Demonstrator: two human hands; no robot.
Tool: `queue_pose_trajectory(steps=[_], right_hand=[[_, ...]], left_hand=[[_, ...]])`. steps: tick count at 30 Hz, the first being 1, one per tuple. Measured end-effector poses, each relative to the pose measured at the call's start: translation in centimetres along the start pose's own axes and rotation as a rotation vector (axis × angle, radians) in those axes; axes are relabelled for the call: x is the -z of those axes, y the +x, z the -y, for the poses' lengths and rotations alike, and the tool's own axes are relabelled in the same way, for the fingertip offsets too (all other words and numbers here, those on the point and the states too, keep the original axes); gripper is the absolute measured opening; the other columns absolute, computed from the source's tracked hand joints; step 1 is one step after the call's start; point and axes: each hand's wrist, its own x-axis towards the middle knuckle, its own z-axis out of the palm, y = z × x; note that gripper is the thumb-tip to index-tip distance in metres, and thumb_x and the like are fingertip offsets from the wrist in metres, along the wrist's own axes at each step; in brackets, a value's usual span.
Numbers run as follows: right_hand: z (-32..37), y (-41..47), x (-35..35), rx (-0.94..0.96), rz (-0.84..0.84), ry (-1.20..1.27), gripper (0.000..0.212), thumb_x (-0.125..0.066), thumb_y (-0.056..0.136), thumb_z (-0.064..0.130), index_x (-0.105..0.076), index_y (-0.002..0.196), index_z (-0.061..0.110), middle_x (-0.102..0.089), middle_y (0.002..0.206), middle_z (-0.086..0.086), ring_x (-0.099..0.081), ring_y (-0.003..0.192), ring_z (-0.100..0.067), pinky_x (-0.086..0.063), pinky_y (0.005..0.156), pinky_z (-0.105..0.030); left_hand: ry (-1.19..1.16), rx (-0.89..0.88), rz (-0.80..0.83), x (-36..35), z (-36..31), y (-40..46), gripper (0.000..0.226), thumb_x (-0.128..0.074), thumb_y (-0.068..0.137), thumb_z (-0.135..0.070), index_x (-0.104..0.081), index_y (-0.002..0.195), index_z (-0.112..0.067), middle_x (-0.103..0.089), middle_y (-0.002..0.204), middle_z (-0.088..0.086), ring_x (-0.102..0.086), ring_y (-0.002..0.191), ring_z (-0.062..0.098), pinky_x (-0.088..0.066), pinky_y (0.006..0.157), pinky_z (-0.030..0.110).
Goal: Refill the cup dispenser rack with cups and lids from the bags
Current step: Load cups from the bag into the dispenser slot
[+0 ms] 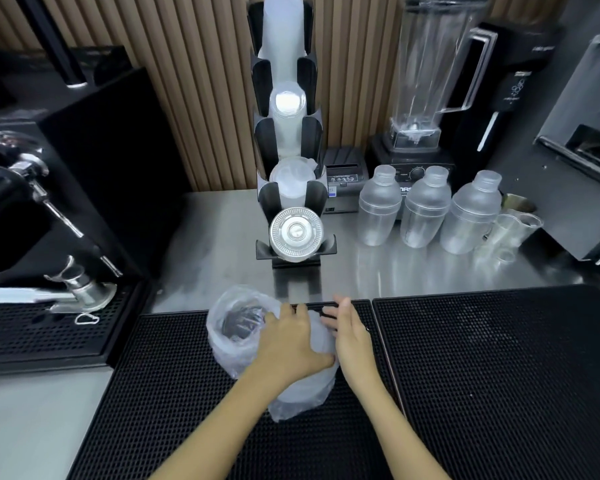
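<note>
A clear plastic bag (234, 336) with a stack of cups or lids inside lies on the black bar mat, its open mouth toward the upper left. My left hand (288, 344) grips the bag across its middle. My right hand (349, 329) rests against the bag's right side with its fingers spread. Behind the bag the black cup dispenser rack (314, 199) stands on the steel counter. It holds stacks of clear cups (286, 112) in its upper slots and ribbed lids (296, 232) in the lowest slot.
An espresso machine (49, 209) fills the left side. Right of the rack stand three plastic shakers (426, 209), a blender (426, 64), measuring cups (513, 233) and a small printer (345, 176). Black bar mats (499, 375) cover the near counter.
</note>
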Motion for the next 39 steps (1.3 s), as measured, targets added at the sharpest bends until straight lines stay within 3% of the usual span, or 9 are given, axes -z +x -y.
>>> queue_pose_trajectory(steps=[4, 7, 14, 19, 24, 31, 35, 37, 39], right_hand=[[-0.6, -0.8, -0.3, -0.070, 0.075, -0.036, 0.080, -0.016, 0.074, 0.072, -0.032, 0.140, 0.029, -0.051, 0.137, 0.000, -0.045, 0.127, -0.015, -0.030, 0.112, -0.040], [-0.9, -1.0, -0.2, -0.112, 0.110, -0.083, 0.069, -0.013, 0.086, 0.064, -0.024, 0.144, 0.028, -0.044, 0.144, 0.001, -0.038, 0.133, -0.015, -0.026, 0.113, -0.033], [-1.2, -1.0, 0.3, -0.167, 0.136, -0.150, 0.057, -0.017, 0.092, 0.059, -0.029, 0.141, 0.031, -0.053, 0.134, -0.004, -0.050, 0.118, -0.018, -0.035, 0.095, -0.026], [-1.1, -1.0, 0.3, -0.161, 0.153, -0.171, 0.057, -0.017, 0.093, 0.057, -0.028, 0.141, 0.030, -0.047, 0.140, -0.005, -0.045, 0.127, -0.022, -0.032, 0.102, -0.030], [-1.4, -1.1, 0.3, -0.154, 0.159, -0.174, 0.062, -0.017, 0.090, 0.062, -0.028, 0.142, 0.031, -0.039, 0.147, 0.003, -0.036, 0.135, -0.017, -0.023, 0.115, -0.034], [-0.2, -0.4, 0.2, -0.115, 0.074, -0.137, 0.069, -0.019, 0.085, 0.066, -0.036, 0.139, 0.027, -0.047, 0.142, -0.002, -0.041, 0.132, -0.023, -0.028, 0.113, -0.044], [3.0, 0.9, 1.1, 0.006, -0.018, -0.126, 0.062, -0.020, 0.088, 0.060, -0.045, 0.131, 0.023, -0.056, 0.131, -0.005, -0.052, 0.121, -0.023, -0.036, 0.106, -0.040], [5.0, 1.8, 1.9, 0.072, -0.054, -0.088, 0.050, -0.021, 0.094, 0.050, -0.049, 0.124, 0.021, -0.059, 0.121, -0.006, -0.055, 0.111, -0.020, -0.038, 0.098, -0.032], [6.8, 2.8, 2.3, 0.119, -0.095, -0.042, 0.047, -0.022, 0.094, 0.049, -0.052, 0.116, 0.021, -0.061, 0.111, -0.007, -0.055, 0.099, -0.016, -0.035, 0.092, -0.029]], left_hand=[[-0.043, 0.039, 0.065, 0.2, -0.7, -0.4, 0.089, -0.064, 0.067, -0.061, -0.026, 0.132, -0.014, -0.033, 0.130, 0.010, -0.035, 0.123, 0.038, -0.035, 0.101, 0.043], [0.004, -0.024, 0.039, 0.9, -1.1, -1.2, 0.071, -0.062, 0.078, -0.052, -0.031, 0.127, -0.013, -0.035, 0.129, 0.008, -0.034, 0.124, 0.032, -0.032, 0.105, 0.041], [-0.109, -0.043, -0.246, -1.8, 0.6, -1.2, 0.088, -0.061, 0.060, -0.064, -0.033, 0.130, -0.018, -0.041, 0.123, 0.003, -0.038, 0.116, 0.028, -0.025, 0.108, 0.038], [-0.295, -0.041, -0.320, -1.2, 1.2, -1.9, 0.100, -0.059, 0.047, -0.069, -0.033, 0.132, -0.023, -0.040, 0.125, -0.003, -0.038, 0.119, 0.021, -0.025, 0.102, 0.030], [-0.566, -0.038, -0.364, 0.5, 2.6, -2.4, 0.082, -0.080, 0.057, -0.035, -0.038, 0.127, -0.030, -0.039, 0.115, -0.015, -0.040, 0.118, 0.011, -0.032, 0.103, 0.028], [-0.860, -0.069, -0.382, 3.5, 3.2, -3.0, 0.068, -0.083, 0.064, -0.022, -0.044, 0.119, -0.035, -0.046, 0.106, -0.028, -0.047, 0.101, -0.006, -0.036, 0.074, 0.008], [-0.906, -0.183, -0.446, 8.6, 1.5, -4.0, 0.073, -0.079, 0.048, -0.042, -0.044, 0.112, -0.049, -0.050, 0.113, -0.023, -0.049, 0.106, -0.004, -0.045, 0.084, 0.019], [-0.821, -0.252, -0.557, 12.1, 0.6, -3.8, 0.074, -0.076, 0.048, -0.040, -0.044, 0.115, -0.046, -0.050, 0.114, -0.024, -0.048, 0.102, -0.010, -0.041, 0.079, 0.014], [-0.676, -0.309, -0.675, 15.8, -0.2, -2.4, 0.078, -0.076, 0.050, -0.039, -0.044, 0.122, -0.038, -0.048, 0.121, -0.020, -0.046, 0.109, -0.001, -0.040, 0.088, 0.019]])
